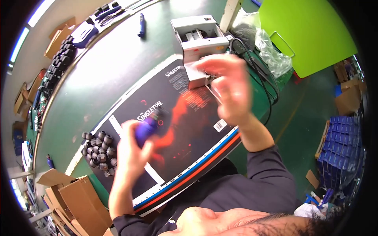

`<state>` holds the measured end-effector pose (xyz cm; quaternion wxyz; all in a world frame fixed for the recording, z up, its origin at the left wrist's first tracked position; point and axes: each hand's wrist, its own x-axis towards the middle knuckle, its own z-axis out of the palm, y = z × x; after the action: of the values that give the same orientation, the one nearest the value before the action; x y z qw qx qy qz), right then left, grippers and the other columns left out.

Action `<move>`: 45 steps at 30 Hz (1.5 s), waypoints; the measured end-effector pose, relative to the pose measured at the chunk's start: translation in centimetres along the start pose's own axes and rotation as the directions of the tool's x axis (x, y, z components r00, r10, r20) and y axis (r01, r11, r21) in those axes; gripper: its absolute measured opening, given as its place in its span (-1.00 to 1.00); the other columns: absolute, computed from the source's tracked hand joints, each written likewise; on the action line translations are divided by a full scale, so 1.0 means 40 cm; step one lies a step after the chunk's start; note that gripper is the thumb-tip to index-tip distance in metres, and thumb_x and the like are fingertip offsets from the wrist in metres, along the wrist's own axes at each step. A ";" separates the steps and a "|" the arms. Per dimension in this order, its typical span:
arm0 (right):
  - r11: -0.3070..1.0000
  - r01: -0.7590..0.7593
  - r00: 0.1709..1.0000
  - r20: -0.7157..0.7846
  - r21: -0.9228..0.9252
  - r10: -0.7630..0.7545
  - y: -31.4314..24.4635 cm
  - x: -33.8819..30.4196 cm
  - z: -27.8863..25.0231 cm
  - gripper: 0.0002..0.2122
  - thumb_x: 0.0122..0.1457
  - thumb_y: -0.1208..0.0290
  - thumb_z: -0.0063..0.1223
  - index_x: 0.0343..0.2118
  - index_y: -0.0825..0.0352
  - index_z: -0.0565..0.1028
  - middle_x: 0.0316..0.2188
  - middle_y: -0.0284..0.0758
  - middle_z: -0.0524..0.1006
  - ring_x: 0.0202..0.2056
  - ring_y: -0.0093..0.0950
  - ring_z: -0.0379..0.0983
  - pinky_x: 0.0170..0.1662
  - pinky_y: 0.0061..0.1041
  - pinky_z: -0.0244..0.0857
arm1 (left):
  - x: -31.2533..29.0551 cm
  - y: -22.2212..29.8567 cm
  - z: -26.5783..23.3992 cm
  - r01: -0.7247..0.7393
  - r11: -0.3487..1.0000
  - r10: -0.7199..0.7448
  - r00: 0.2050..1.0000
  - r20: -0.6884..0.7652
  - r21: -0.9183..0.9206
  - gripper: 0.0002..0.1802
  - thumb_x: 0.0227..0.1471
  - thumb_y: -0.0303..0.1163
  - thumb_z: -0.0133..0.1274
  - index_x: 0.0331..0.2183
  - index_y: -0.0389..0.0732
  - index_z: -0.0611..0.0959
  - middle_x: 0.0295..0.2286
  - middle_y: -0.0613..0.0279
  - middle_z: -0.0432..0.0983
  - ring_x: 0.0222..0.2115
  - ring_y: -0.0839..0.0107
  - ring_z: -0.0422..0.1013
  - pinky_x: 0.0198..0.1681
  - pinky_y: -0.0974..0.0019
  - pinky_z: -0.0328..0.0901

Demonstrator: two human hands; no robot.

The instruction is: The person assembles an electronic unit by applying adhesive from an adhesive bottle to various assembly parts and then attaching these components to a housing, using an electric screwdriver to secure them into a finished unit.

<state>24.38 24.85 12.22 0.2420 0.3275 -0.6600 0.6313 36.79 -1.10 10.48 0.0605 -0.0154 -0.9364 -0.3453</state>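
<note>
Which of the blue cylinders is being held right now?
The blue cylinder in the left hand, above the dark printed mat. It's gripped, while a second one lies loose on the green table, left of the white machine.

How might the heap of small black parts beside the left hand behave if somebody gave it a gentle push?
The black parts would probably spread apart, since they appear piled loosely. Single pieces may roll, as many look roundish or cylindrical. They seem likely stiff rather than floppy, given their clean, unsagging shapes.

Green table (80, 114), dark printed mat (187, 135), white machine (204, 45)
</note>
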 end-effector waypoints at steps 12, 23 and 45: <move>0.166 -0.373 0.742 -0.185 -0.913 0.645 0.238 -0.022 -0.254 -0.51 0.27 0.04 0.12 -0.03 0.43 0.37 -0.14 0.09 0.56 -0.17 0.08 0.57 -0.09 -0.03 0.46 | 0.368 -0.650 -0.275 0.624 0.387 -0.608 0.726 -0.321 0.679 -0.16 -0.01 0.14 0.20 0.09 -0.32 0.45 0.01 -0.19 0.39 0.03 -0.15 0.41 0.08 -0.06 0.36; 0.659 -0.737 0.675 0.129 0.150 0.726 0.220 0.013 -0.346 -0.48 0.29 0.11 0.15 0.11 0.48 0.43 -0.26 -0.32 0.57 -0.27 -0.61 0.43 -0.15 -0.58 0.34 | 0.894 -0.499 0.166 0.117 0.989 -0.065 0.891 -0.450 0.087 0.00 0.12 0.25 0.14 0.33 -0.22 0.23 0.15 -0.20 0.39 0.11 -0.11 0.40 0.19 0.01 0.27; 0.860 0.279 0.954 -0.224 0.427 -0.198 -0.019 0.180 -0.128 -0.38 0.19 0.50 0.26 0.23 0.33 0.14 -0.25 -0.01 0.55 -0.55 -0.54 0.48 -0.44 -0.52 0.44 | 0.071 -0.068 0.065 0.352 0.712 -0.297 0.935 0.195 -0.607 -0.58 0.16 -0.21 0.25 -0.05 -0.21 0.54 -0.44 0.34 0.44 -0.41 0.55 0.37 -0.33 0.43 0.31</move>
<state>19.63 29.04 18.47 0.2916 0.3985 -0.4250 0.7586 33.50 -1.50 7.13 -0.0486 0.1155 -0.7546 -0.6441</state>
